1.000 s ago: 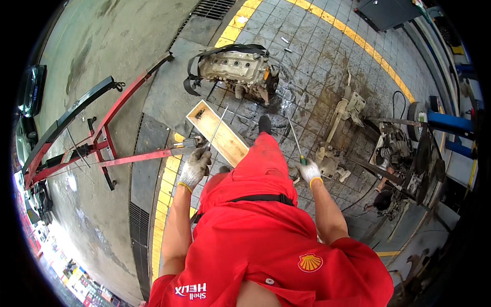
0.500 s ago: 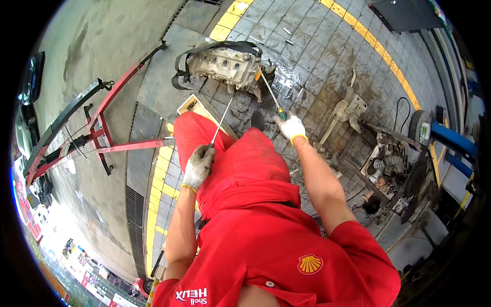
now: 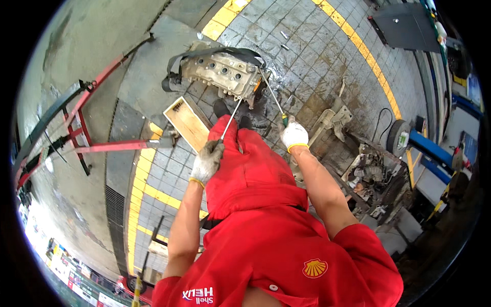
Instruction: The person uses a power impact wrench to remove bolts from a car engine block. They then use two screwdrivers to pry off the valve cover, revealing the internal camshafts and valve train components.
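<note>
A grey metal engine part [image 3: 220,74] with a black strap around it lies on the tiled floor ahead of my red-trousered leg. My left hand [image 3: 207,161], in a dirty white glove, grips a thin metal rod [image 3: 232,118] whose tip reaches the engine part's near edge. My right hand [image 3: 294,135], also gloved, holds a long screwdriver [image 3: 270,96] with a green handle, its shaft pointing up at the engine part's right end.
A wooden pallet board [image 3: 188,123] lies left of my knee. A red engine hoist [image 3: 97,148] spreads its legs at the left. More greasy engine pieces [image 3: 371,174] and a cable sit at the right. Yellow floor lines [image 3: 368,66] cross the tiles.
The engine part and floor have shifted lower and closer in view. My right hand with the screwdriver rose from beside my hip to the engine; my left hand lifted the rod toward it.
</note>
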Motion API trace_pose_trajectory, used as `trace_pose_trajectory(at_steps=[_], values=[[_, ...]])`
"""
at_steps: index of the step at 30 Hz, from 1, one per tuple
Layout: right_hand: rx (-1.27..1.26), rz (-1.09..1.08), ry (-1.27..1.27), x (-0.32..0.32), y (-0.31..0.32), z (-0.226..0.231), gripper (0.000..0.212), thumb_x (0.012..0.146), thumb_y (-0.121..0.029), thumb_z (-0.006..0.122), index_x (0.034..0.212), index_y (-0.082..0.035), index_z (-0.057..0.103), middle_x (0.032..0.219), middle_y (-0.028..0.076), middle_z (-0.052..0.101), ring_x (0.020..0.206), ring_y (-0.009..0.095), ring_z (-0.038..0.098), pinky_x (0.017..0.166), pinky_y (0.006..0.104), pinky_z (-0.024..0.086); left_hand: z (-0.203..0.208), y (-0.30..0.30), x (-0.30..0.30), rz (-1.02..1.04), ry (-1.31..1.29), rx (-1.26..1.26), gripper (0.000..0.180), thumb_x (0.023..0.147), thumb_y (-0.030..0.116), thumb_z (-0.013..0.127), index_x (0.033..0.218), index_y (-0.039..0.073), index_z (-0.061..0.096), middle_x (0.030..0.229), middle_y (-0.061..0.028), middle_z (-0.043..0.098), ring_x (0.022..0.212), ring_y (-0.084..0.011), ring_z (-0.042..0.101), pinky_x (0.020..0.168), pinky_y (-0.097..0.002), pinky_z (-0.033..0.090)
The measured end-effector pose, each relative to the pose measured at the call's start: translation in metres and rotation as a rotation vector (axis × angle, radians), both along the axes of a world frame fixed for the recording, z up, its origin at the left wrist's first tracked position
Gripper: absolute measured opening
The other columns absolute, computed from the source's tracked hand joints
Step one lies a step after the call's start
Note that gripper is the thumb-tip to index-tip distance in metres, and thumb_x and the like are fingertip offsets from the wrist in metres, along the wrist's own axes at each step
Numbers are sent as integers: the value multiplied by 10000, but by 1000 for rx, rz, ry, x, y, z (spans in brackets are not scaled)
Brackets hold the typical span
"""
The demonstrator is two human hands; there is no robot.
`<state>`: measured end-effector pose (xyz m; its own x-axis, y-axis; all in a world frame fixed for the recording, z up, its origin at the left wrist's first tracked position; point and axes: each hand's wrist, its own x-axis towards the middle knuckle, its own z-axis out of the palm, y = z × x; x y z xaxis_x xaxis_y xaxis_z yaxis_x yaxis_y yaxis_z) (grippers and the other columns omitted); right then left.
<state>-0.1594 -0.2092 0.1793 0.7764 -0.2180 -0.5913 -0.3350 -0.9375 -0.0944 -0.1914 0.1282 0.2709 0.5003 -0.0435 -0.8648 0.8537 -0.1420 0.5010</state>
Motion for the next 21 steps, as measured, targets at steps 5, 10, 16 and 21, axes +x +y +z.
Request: trace_pose_trajectory(at_steps=[5,10,16,21], values=[[32,-51,166,8,-17,-24,616,965,-517,705,1264,13,610,1067,324,755,1066,513,717,927,569,569,-32,2,18,-40,27,17,381,1082,366,639,1195,3,665,803,-17,604,584,-104,535,533,-304,458],[93,-132,313,19,-38,-39,617,921,-480,743,1303,-10,621,1140,342,737,1159,516,686,974,567,558,-67,-12,10,45,142,-52,370,1082,360,647,1211,14,665,817,-4,597,597,-90,519,538,-285,449],[264,-152,248,2,-63,-63,491,897,-305,730,1306,-56,621,1016,285,737,1027,510,703,885,567,562,-112,-66,-12,166,195,25,333,1084,332,649,1187,17,670,827,13,607,638,-76,517,558,-273,438],[281,-93,277,-1,-70,-74,437,914,-306,736,1251,-60,603,1001,289,738,1012,521,704,855,598,561,-152,-141,-45,378,106,58,321,1093,309,641,1214,14,672,851,10,617,693,-70,526,584,-266,444]])
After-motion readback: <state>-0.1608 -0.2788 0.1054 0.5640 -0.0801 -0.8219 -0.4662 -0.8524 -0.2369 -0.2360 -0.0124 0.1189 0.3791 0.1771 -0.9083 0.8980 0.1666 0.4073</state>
